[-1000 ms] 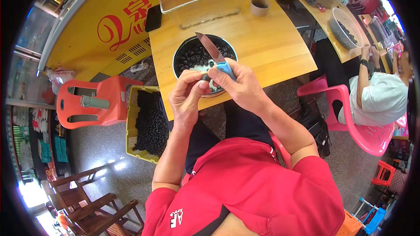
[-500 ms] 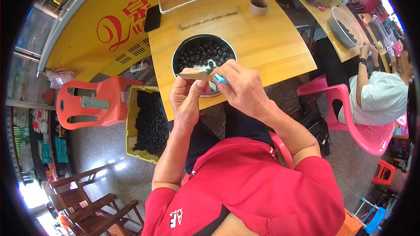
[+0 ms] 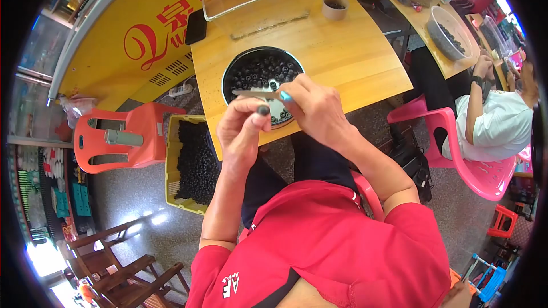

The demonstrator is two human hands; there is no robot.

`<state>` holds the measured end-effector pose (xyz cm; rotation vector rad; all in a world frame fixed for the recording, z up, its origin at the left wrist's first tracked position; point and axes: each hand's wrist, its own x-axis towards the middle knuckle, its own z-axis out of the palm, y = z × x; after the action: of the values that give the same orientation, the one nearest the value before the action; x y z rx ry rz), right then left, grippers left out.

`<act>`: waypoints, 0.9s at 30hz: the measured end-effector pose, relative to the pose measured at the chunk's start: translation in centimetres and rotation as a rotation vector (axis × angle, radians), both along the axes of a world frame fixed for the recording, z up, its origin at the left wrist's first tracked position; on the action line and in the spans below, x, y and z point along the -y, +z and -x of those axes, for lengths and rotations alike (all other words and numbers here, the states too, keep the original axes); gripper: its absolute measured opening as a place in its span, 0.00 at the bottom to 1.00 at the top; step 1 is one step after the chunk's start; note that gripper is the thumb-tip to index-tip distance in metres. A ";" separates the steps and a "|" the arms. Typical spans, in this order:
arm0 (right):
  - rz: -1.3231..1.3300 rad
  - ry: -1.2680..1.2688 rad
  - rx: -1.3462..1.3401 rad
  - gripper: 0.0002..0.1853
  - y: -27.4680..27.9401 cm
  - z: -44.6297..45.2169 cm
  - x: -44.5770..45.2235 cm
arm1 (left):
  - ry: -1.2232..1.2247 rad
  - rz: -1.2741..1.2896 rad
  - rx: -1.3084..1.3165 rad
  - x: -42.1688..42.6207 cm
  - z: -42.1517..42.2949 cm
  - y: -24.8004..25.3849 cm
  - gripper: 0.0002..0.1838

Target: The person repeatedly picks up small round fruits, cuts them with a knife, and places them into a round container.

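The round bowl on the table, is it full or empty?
Partly filled: small black pieces lie in the round bowl, but some of its pale bottom shows between them.

Yellow panel [image 3: 114,63] is carrying red lettering [image 3: 178,14]: 泉, then what is looking like 雷, a third character running into the top edge; big script Q below, next letters blurring. Red shirt [image 3: 342,239] is showing white AF [image 3: 229,287], smaller print beside it staying unreadable.
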<state>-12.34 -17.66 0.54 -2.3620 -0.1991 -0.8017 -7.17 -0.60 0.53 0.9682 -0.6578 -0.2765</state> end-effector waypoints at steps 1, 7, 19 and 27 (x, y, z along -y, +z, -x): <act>-0.031 -0.026 0.004 0.07 -0.7 -0.2 0.3 | -0.040 0.028 0.053 -0.2 0.2 0.2 0.07; -0.454 0.136 -0.112 0.09 0.1 0.2 -0.3 | 0.061 -0.037 -0.024 -0.5 0.0 -0.8 0.06; -0.988 0.375 -0.408 0.13 1.2 0.1 -1.9 | 0.206 -0.268 0.186 -2.3 0.0 -0.7 0.06; -0.847 -0.017 -0.265 0.14 -2.6 -1.2 4.6 | 0.580 -0.726 -0.107 -16.1 -2.6 -5.4 0.10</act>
<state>-11.10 -22.23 -2.07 -1.6306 0.2361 -0.4377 -4.60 15.53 -4.89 1.7750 -0.1391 -0.0398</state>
